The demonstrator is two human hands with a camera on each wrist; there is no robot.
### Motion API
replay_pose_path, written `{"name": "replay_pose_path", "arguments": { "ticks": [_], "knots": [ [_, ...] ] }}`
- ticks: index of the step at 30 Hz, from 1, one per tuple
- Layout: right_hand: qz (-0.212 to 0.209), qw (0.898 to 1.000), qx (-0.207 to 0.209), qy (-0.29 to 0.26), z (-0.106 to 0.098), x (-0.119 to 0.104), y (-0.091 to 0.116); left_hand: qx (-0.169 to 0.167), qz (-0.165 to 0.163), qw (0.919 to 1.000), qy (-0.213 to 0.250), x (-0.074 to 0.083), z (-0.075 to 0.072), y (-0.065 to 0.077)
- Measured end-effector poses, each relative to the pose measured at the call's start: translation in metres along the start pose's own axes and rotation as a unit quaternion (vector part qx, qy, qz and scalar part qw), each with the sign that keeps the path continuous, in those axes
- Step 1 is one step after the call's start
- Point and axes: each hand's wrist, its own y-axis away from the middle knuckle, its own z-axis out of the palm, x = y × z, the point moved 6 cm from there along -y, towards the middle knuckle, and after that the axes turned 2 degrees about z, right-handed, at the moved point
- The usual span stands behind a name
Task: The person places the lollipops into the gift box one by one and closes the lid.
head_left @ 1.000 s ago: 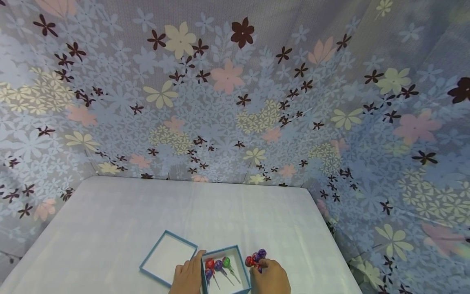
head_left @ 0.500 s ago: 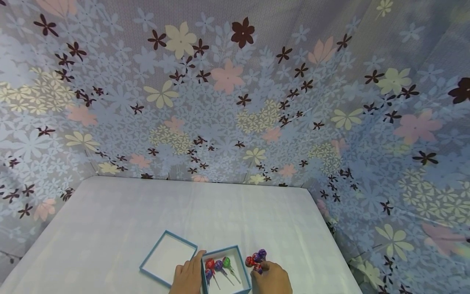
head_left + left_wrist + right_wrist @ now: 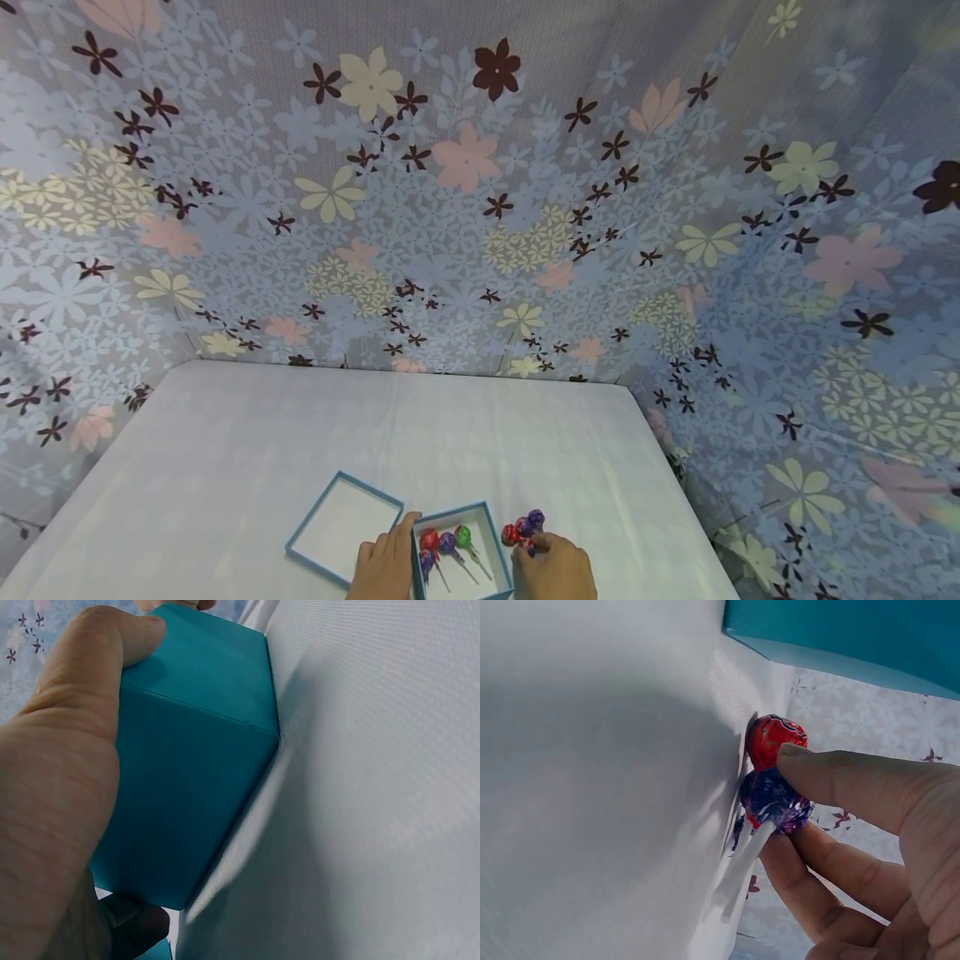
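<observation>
A blue, square box (image 3: pixel 500 547) with a white inside stands near the front of the table, holding several wrapped lollipops, red, purple and green, with sticks. My left hand (image 3: pixel 382 567) grips the box's left side; in the left wrist view the thumb lies over a corner of the blue box (image 3: pixel 180 780) and a fingertip shows at the opposite edge. To the right of the box lies a cluster of red and purple lollipops (image 3: pixel 522 525). There my right hand (image 3: pixel 558 568) pinches a purple-wrapped lollipop (image 3: pixel 769 796) between thumb and fingers, close beside a red lollipop (image 3: pixel 772 739).
The blue-edged box lid (image 3: pixel 341 525) lies with its white inside up, left of the box and partly behind my left hand. A white cloth covers the table (image 3: pixel 420 433). Flowered fabric (image 3: pixel 465 208) hangs behind it and along the sides.
My right hand's fingers have shifted slightly at the lollipop on the right. The left hand, the box and the lid have stayed in place.
</observation>
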Motion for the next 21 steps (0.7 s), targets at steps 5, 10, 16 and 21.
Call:
{"name": "replay_pose_path", "arguments": {
  "ticks": [5,10,16,21],
  "knots": [
    [0.005,1.000,0.012,-0.001,-0.005,-0.003,0.002,-0.006,0.000,1.0000,-0.002,-0.001,-0.001,-0.001],
    [0.006,1.000,0.021,-0.003,-0.009,-0.005,0.004,-0.020,-0.011,0.9997,0.002,-0.004,0.000,0.000],
    [0.011,0.999,0.029,-0.005,-0.010,-0.009,0.003,-0.042,-0.022,0.9987,0.019,-0.006,0.002,-0.001],
    [0.014,0.999,0.040,-0.013,-0.012,-0.009,0.004,-0.047,-0.025,0.9984,0.021,-0.006,0.003,-0.001]
  ]
}}
